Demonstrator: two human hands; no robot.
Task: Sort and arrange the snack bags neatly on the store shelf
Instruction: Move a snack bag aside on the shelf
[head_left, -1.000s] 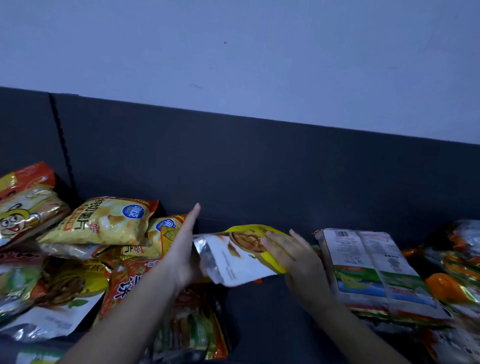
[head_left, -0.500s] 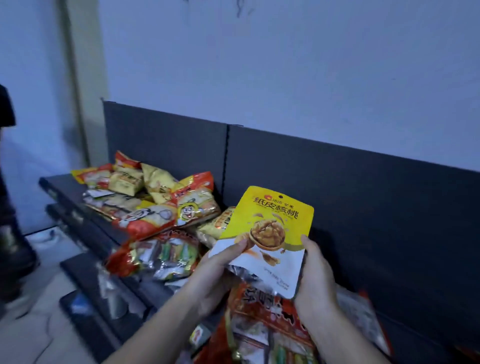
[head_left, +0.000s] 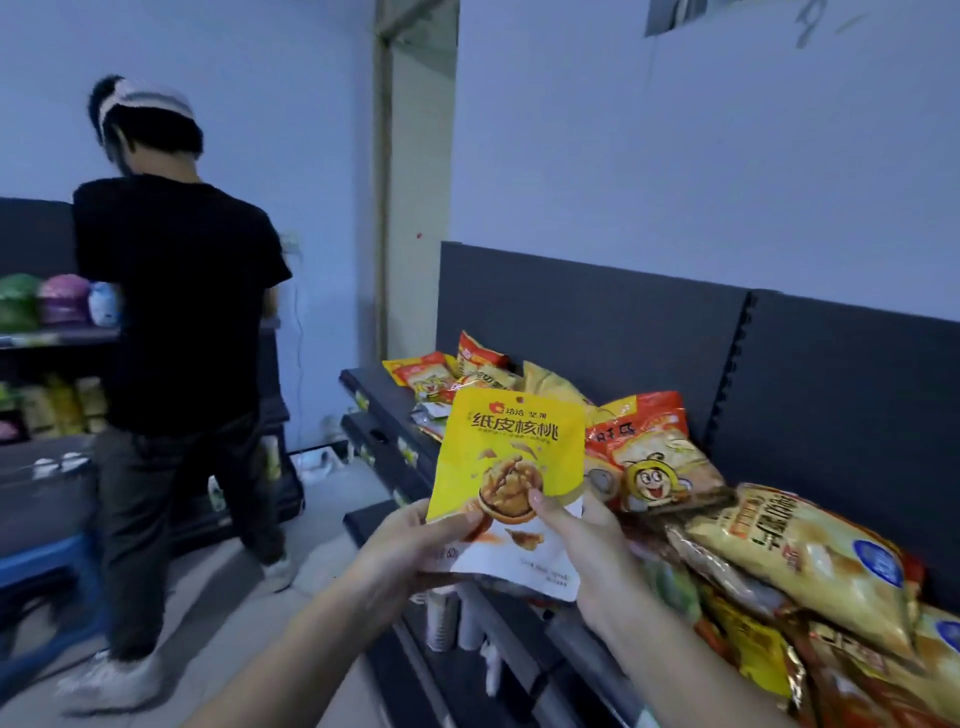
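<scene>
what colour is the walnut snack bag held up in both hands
The walnut snack bag is yellow above, white below; the head view shows it.

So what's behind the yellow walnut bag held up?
Snack bags piled on the shelf: an orange bee-cartoon bag shows past the right edge of the walnut bag, more orange bags above its top. Whatever lies behind is covered.

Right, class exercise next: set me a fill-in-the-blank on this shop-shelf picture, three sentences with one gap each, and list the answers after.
1. The left hand and the right hand hold one snack bag whose upper half is coloured ____.
2. On the shelf, the orange-topped bag in the pile shows a cartoon ____.
3. The other person, back to the camera, wears a T-shirt coloured ____.

Missing words: yellow; bee; black.
</scene>
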